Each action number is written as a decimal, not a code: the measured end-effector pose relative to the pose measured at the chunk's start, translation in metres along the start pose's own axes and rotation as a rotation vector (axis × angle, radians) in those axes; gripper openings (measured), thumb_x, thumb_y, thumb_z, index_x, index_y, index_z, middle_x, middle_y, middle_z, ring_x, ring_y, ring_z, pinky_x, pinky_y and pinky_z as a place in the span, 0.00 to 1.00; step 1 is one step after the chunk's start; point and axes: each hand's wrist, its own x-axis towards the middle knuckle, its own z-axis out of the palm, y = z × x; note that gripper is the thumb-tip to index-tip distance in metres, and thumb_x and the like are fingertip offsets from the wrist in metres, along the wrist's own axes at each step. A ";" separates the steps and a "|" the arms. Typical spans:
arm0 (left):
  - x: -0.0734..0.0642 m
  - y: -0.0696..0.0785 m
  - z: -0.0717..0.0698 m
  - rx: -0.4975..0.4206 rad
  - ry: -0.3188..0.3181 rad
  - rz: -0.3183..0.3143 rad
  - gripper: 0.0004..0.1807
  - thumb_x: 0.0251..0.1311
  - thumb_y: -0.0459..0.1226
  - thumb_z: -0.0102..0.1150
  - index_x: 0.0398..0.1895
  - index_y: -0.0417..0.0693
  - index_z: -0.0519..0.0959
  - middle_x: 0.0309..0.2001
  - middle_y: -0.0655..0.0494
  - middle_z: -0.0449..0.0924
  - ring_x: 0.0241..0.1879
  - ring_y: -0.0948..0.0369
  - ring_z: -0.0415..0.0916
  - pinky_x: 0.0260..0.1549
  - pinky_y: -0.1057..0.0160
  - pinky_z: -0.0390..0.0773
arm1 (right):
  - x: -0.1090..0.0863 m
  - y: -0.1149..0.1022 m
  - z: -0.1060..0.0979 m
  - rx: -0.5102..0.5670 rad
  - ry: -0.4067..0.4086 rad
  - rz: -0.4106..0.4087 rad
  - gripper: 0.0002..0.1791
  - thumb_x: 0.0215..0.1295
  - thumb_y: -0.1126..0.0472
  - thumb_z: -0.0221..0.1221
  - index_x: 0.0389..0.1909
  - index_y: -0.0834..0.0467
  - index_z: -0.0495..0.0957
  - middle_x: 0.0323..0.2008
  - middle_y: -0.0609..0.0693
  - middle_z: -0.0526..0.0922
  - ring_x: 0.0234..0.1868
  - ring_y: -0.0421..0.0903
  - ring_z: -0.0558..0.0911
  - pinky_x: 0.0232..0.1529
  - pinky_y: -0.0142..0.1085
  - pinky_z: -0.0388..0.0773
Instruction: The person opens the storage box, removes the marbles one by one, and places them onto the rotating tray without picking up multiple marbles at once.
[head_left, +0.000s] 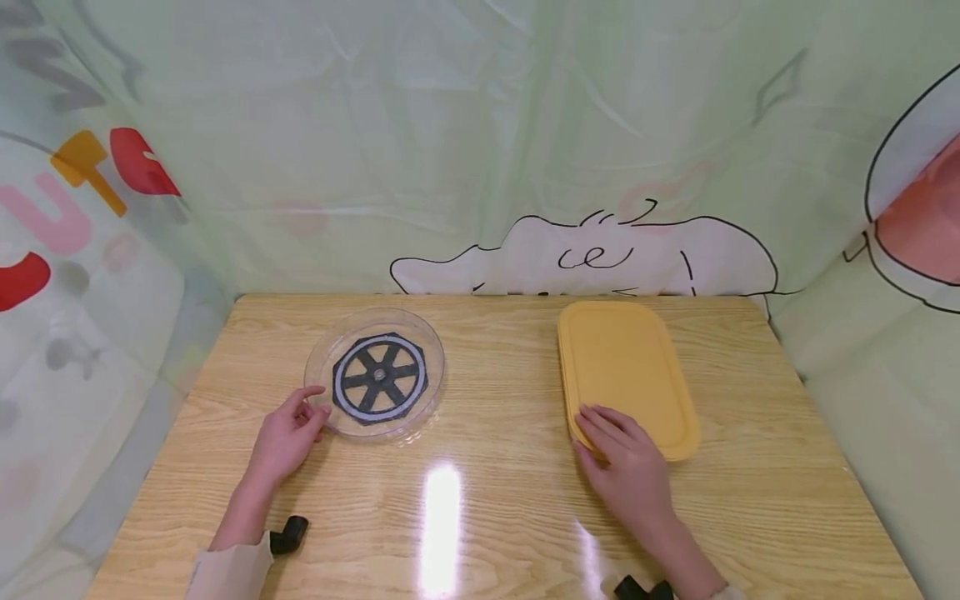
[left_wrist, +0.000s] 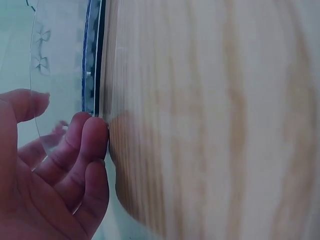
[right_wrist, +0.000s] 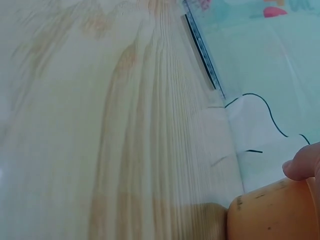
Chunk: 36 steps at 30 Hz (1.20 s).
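On the left of the table is a round clear plastic dish (head_left: 435,354). A black hexagonal piece (head_left: 380,375) with a pale ring and several spokes shows within its outline. My left hand (head_left: 287,433) is at the dish's near left rim, its fingers loosely bent. In the left wrist view, that hand's fingertips (left_wrist: 95,132) lie low beside the dish's base. A yellow-orange lidded plastic box (head_left: 626,358) lies at the right. My right hand (head_left: 626,471) rests on its near left corner, fingers laid over the lid and thumb at the side. Scuffs mark the box wall (right_wrist: 272,215).
The wooden table (head_left: 495,400) has light glare near its front. Behind and beside it hangs a pale green printed curtain (head_left: 360,167). Black wrist mounts stick out beside the left wrist (head_left: 288,535) and the right wrist (head_left: 645,588).
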 end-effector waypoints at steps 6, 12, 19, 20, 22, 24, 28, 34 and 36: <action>0.000 0.000 0.000 0.008 -0.019 0.021 0.22 0.71 0.44 0.57 0.63 0.44 0.72 0.30 0.51 0.73 0.26 0.58 0.75 0.23 0.64 0.73 | 0.003 -0.008 0.006 0.021 0.005 -0.003 0.20 0.71 0.51 0.58 0.46 0.64 0.86 0.49 0.57 0.85 0.50 0.57 0.83 0.63 0.28 0.65; 0.000 0.001 0.000 0.015 -0.027 0.022 0.22 0.71 0.43 0.57 0.63 0.44 0.72 0.30 0.51 0.73 0.25 0.57 0.73 0.23 0.65 0.72 | 0.006 -0.014 0.011 0.031 -0.037 -0.006 0.17 0.68 0.55 0.62 0.47 0.64 0.86 0.49 0.57 0.85 0.51 0.56 0.82 0.61 0.33 0.69; 0.000 0.002 -0.001 0.011 -0.034 0.027 0.22 0.70 0.41 0.58 0.64 0.44 0.72 0.29 0.51 0.73 0.25 0.58 0.73 0.23 0.65 0.71 | 0.010 -0.019 0.016 0.035 -0.056 -0.012 0.20 0.50 0.65 0.71 0.47 0.64 0.86 0.49 0.57 0.85 0.51 0.56 0.82 0.56 0.40 0.75; 0.000 0.002 -0.001 0.010 -0.036 0.029 0.22 0.70 0.41 0.58 0.64 0.44 0.72 0.29 0.51 0.73 0.25 0.58 0.73 0.23 0.65 0.71 | 0.011 -0.019 0.016 0.036 -0.056 -0.017 0.20 0.50 0.65 0.70 0.47 0.64 0.86 0.49 0.57 0.85 0.51 0.56 0.82 0.55 0.41 0.76; 0.000 0.002 -0.001 0.008 -0.043 0.031 0.22 0.70 0.41 0.58 0.64 0.45 0.71 0.29 0.51 0.73 0.25 0.57 0.73 0.23 0.65 0.71 | 0.011 -0.020 0.018 0.038 -0.051 -0.032 0.20 0.49 0.65 0.70 0.47 0.64 0.86 0.49 0.56 0.85 0.51 0.56 0.82 0.53 0.43 0.76; -0.001 0.002 0.000 0.004 -0.053 0.030 0.22 0.70 0.41 0.57 0.65 0.46 0.71 0.29 0.52 0.73 0.26 0.57 0.73 0.24 0.65 0.71 | 0.011 -0.019 0.019 0.042 -0.049 -0.044 0.20 0.50 0.64 0.70 0.47 0.64 0.86 0.50 0.56 0.85 0.51 0.55 0.82 0.54 0.43 0.76; -0.001 -0.001 0.001 -0.013 -0.077 0.050 0.22 0.71 0.40 0.57 0.65 0.48 0.71 0.30 0.52 0.72 0.27 0.58 0.72 0.26 0.65 0.70 | 0.011 -0.019 0.023 0.056 -0.051 -0.067 0.20 0.52 0.63 0.70 0.47 0.63 0.86 0.51 0.55 0.85 0.51 0.55 0.82 0.57 0.40 0.73; -0.001 -0.008 0.003 -0.084 -0.094 0.135 0.22 0.69 0.39 0.59 0.64 0.47 0.72 0.28 0.53 0.72 0.25 0.60 0.70 0.26 0.64 0.70 | 0.013 -0.026 0.028 0.065 -0.081 -0.082 0.23 0.47 0.65 0.72 0.48 0.62 0.86 0.52 0.54 0.84 0.53 0.54 0.81 0.56 0.42 0.74; -0.001 -0.010 0.004 -0.104 -0.101 0.143 0.22 0.70 0.40 0.59 0.65 0.48 0.72 0.28 0.53 0.72 0.25 0.60 0.70 0.27 0.64 0.70 | 0.015 -0.029 0.030 0.063 -0.093 -0.084 0.23 0.46 0.66 0.73 0.48 0.62 0.86 0.52 0.54 0.84 0.53 0.53 0.81 0.55 0.43 0.75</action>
